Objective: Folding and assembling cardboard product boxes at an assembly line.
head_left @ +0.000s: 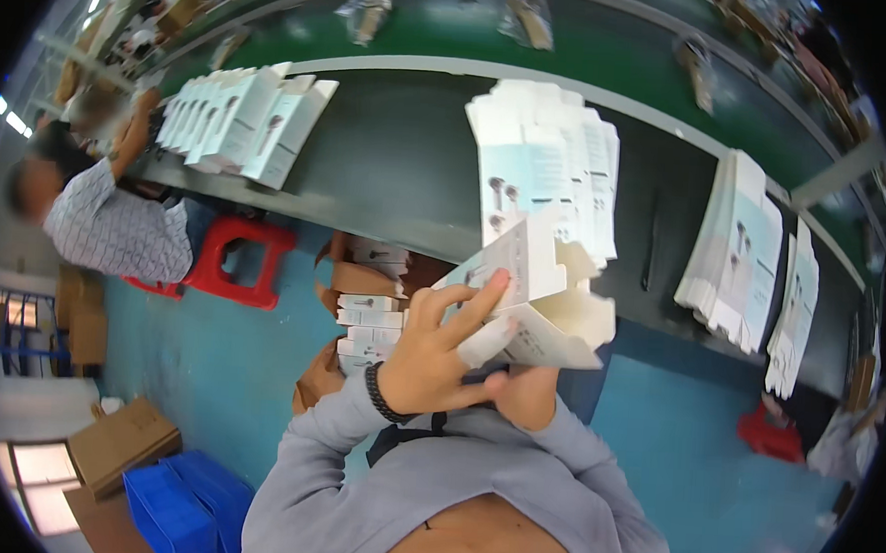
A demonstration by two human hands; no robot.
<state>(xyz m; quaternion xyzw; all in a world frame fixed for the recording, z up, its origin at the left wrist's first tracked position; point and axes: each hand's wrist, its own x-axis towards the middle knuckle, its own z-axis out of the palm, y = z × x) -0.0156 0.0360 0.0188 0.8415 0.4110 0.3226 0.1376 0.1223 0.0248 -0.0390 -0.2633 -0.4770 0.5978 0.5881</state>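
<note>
A white and pale-blue printed carton point(550, 344), folded into a box shape, is held in front of me above the table's near edge. Flaps stand out at its open end, which faces right. My left hand point(434, 351), with a dark beaded bracelet at the wrist, grips its left side, fingers over the printed panel. Under the carton my right hand point(529, 395) supports it from below, its fingers mostly hidden. Just beyond lies a fanned stack of flat cartons point(544, 162) on the dark table point(389, 164).
Several assembled cartons point(236, 120) stand in a row at the left. More flat stacks point(735, 257) lie at the right. Below the table, an opened brown box point(319, 385) contains cartons. A person point(116, 214) sits left beside a red stool point(243, 261). A blue bag point(186, 503) is on the floor.
</note>
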